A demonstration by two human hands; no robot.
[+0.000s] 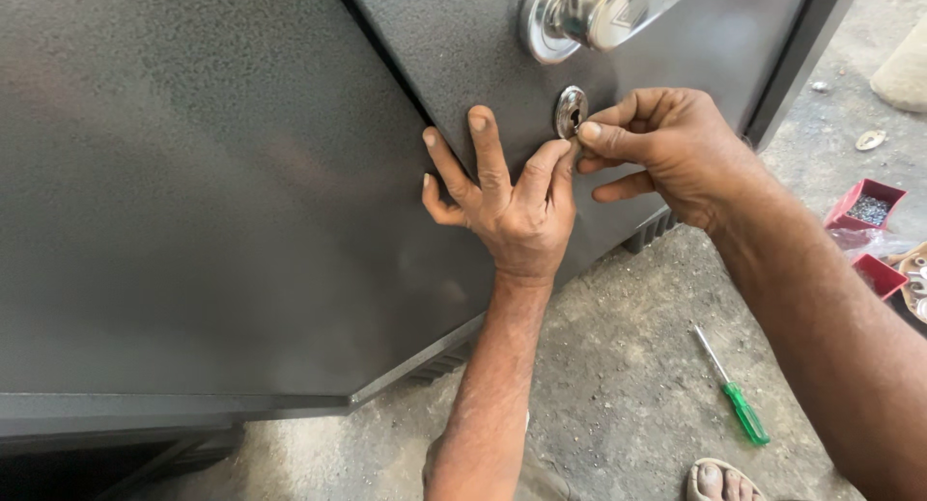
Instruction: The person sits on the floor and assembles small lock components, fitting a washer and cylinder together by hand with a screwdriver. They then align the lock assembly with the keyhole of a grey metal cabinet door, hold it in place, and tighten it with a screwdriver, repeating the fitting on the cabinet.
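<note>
Round metal keyhole plate (571, 111) sits below chrome door handle (579, 13) on grey textured steel door (241, 173); green-handled screwdriver (734, 403) lies on concrete floor (628, 366) right of the left forearm.

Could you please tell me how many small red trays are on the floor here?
2. One red tray, holding small dark bits, sits at the right edge on the floor; the other red tray lies just below it. More may be hidden outside the view.

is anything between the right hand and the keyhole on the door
Nothing visible is in the way. The right hand has its pinched fingertips right beside the round keyhole on the grey door. The left hand lies flat on the door just below, its thumb close under the keyhole but not covering it.
</note>
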